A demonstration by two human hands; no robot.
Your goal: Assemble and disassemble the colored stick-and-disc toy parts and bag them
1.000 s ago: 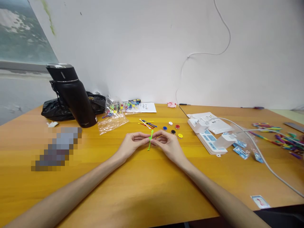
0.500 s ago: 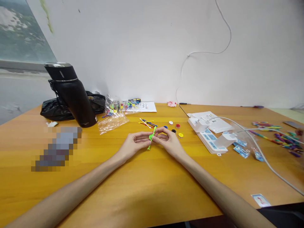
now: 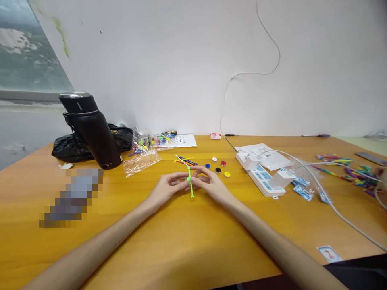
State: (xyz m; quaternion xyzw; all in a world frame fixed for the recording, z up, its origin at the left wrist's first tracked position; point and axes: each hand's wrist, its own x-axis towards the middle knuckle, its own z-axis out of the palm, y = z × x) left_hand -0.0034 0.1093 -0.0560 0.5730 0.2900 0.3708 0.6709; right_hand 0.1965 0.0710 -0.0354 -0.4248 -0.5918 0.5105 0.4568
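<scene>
A thin green plastic spinner arrow (image 3: 192,191), with a round middle, stands almost upright between my hands above the table. My left hand (image 3: 167,188) pinches its middle from the left with thumb and fingers. From the other side, my right hand (image 3: 211,186) grips the same middle part; some fingertips are hidden behind it. Just beyond my hands lie several loose arrows (image 3: 189,161) in white, yellow, blue and red. To the right of them are small round discs: a white one (image 3: 214,160), a red one (image 3: 223,163), a blue one (image 3: 207,165), a black one (image 3: 218,170) and a yellow one (image 3: 227,175).
A black bottle (image 3: 95,137) stands at the left by a black plastic bag (image 3: 71,147). Clear bags of coloured parts (image 3: 148,145) lie behind. On the right, a white power strip (image 3: 266,181) has plugs and cables (image 3: 329,197). Coloured pens (image 3: 359,175) lie farther right.
The green spinner arrow has turned in my hands: its top end now leans slightly left instead of right. Both hands still hold it. The camera view has shifted slightly.
</scene>
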